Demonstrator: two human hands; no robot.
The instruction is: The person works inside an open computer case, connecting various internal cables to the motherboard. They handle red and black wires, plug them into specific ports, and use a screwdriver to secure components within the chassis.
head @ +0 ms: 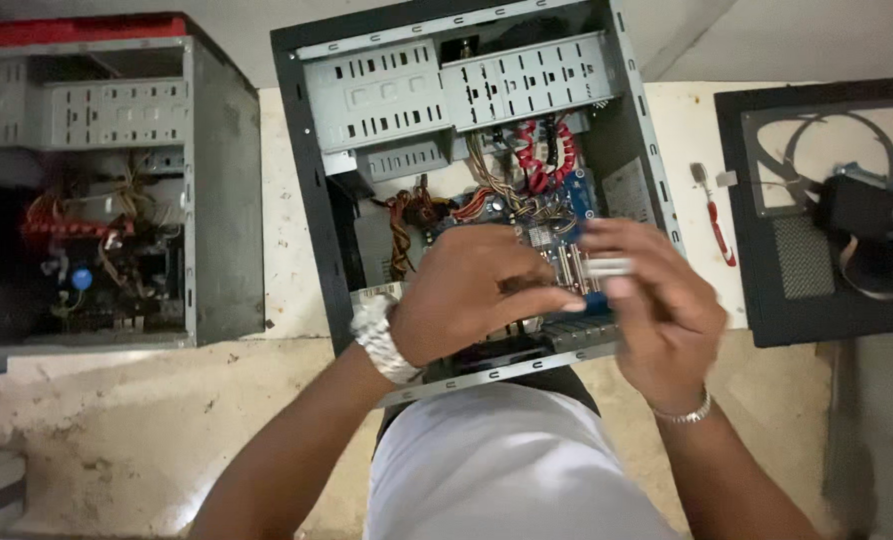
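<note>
A small pale, stick-like part (pixel 607 266) is pinched between the fingers of the right hand (pixel 662 305), which are closed on it; what kind of part it is cannot be told, since it is blurred. It is held just above the circuit board (pixel 557 215) inside an open black computer case (pixel 312 180) laid on its side on the floor. The left hand (pixel 472 295) is held beside it, fingers curled together and its fingertips close to the part, though contact cannot be made out. A watch (pixel 382 338) is worn on the left wrist, a bracelet (pixel 685 412) on the right. A red-handled screwdriver (pixel 719 225) lies right of the case, a second open case (pixel 117 180) to the left.
</note>
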